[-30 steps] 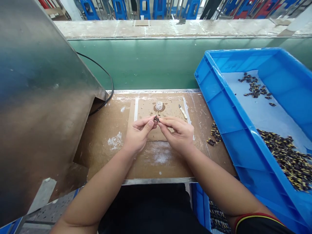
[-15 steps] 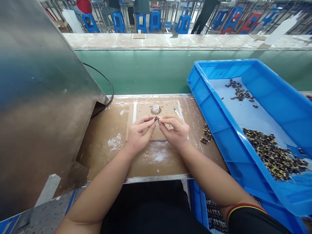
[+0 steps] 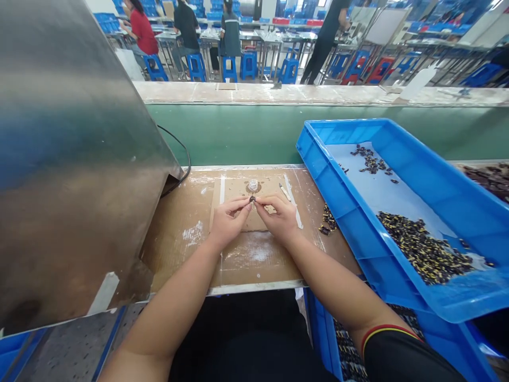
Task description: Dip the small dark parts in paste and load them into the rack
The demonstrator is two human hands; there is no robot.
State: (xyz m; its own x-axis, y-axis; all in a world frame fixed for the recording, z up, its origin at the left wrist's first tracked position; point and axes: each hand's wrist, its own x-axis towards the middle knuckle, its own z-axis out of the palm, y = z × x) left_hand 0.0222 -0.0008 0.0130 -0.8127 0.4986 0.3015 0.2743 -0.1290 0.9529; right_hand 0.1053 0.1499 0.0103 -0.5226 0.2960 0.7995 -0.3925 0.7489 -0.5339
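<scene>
Over the cardboard-topped table [image 3: 178, 254], left hand [image 3: 227, 224] and right hand [image 3: 277, 218] pinch one tiny dark part [image 3: 252, 199], its axis unreadable.

Co-workers [image 3: 230, 34] sit on blue stools [image 3: 249, 64] beyond a green partition [image 3: 222, 135].

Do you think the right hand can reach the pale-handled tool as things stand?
Probably yes: the right hand lies close below the pale-handled tool with nothing between them, though it is pinching a small dark part.
</scene>
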